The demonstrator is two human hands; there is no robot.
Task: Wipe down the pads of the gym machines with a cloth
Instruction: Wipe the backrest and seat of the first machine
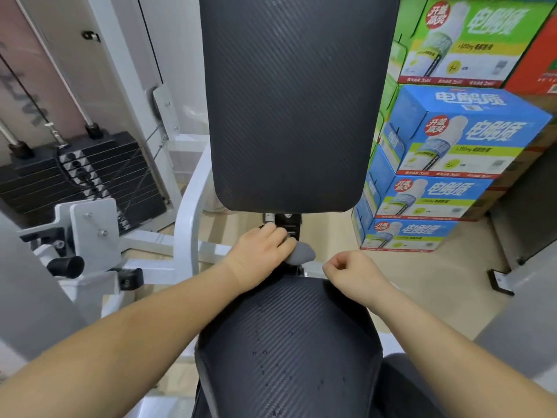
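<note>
- Gripping the grey cloth (302, 254), the left hand (260, 248) is reaching into the gap between the seat pad (286, 342) and the upright back pad (289, 101). Its fingers are curling over the bunched fabric, which is sitting just past the seat pad's far edge.
- The right hand (354, 274) is hovering at the seat pad's far right corner, its fingers curling into a loose fist with nothing showing inside.
- Droplets (264, 352) are lying across the seat pad, so that surface is probably still waiting for its wipe.
- The left knuckles are working close to the metal bracket (283, 220) under the back pad, so a hurried stroke risks snagging the cloth or scraping skin there.
- The cloth is being held as a small wad and is covering little surface, so it may be leaving streaks or missing droplets.
- Stacked boxes (452, 146) are standing near on the right, where a wide elbow swing could be knocking them.
</note>
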